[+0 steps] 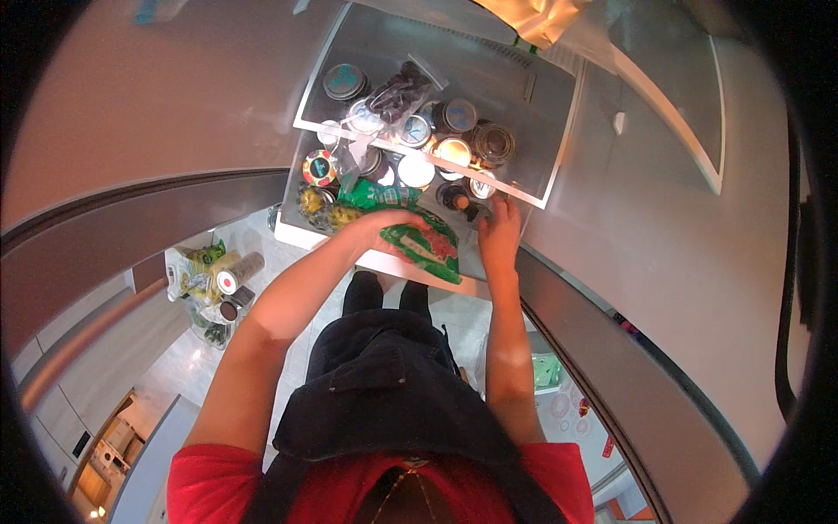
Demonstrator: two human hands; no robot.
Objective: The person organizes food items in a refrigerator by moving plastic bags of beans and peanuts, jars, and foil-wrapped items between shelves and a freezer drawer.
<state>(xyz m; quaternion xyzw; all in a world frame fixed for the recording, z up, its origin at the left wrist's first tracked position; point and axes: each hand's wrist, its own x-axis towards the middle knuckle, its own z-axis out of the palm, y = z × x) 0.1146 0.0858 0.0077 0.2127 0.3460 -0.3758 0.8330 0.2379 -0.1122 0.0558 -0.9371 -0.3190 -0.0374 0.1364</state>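
Observation:
My left hand [404, 237] grips a green and red plastic food packet [425, 252] over the front edge of a refrigerator shelf [468, 285]. At the shelf's right side, my right hand [499, 229] has its fingertips by a small dark object [478, 211], beside a dark bottle with an orange-brown top [456, 197]; whether it grips the object is hard to tell. Behind the packet lies a green bag [378, 195], with a clear bag of yellow items [322, 208] to its left. Lidded jars [416, 170] stand farther back.
A white-rimmed glass shelf [432, 159] spans above the jars, with a zip bag of dark food [400, 95] on it or beneath it. A gold bag [540, 19] hangs over the top. Refrigerator walls flank both arms. Jars and bags [219, 281] stand outside at left.

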